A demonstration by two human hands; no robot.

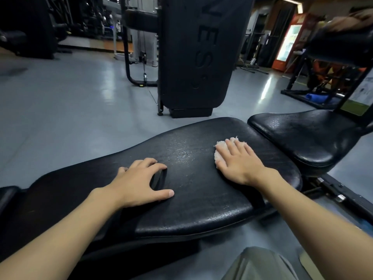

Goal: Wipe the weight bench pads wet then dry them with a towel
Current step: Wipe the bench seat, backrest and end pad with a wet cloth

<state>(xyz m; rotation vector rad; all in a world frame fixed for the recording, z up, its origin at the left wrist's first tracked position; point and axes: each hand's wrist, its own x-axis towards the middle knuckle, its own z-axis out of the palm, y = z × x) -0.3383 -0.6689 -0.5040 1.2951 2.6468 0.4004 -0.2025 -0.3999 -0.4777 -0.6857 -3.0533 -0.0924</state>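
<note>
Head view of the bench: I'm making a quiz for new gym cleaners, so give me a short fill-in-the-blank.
1. The right hand presses the white cloth onto the back pad, whose colour is ___.
2. The left hand rests on that pad and holds ___.
3. The seat pad lies to the cloth's ___.
Missing: black; nothing; right.

Black textured bench pad (201, 178), whitish cloth (219, 156), grey glossy floor (70, 108), olive trousers (260, 265)

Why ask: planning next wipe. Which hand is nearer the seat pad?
Right: right hand presses a cloth near the seat pad; left hand rests farther down the long pad.
</note>
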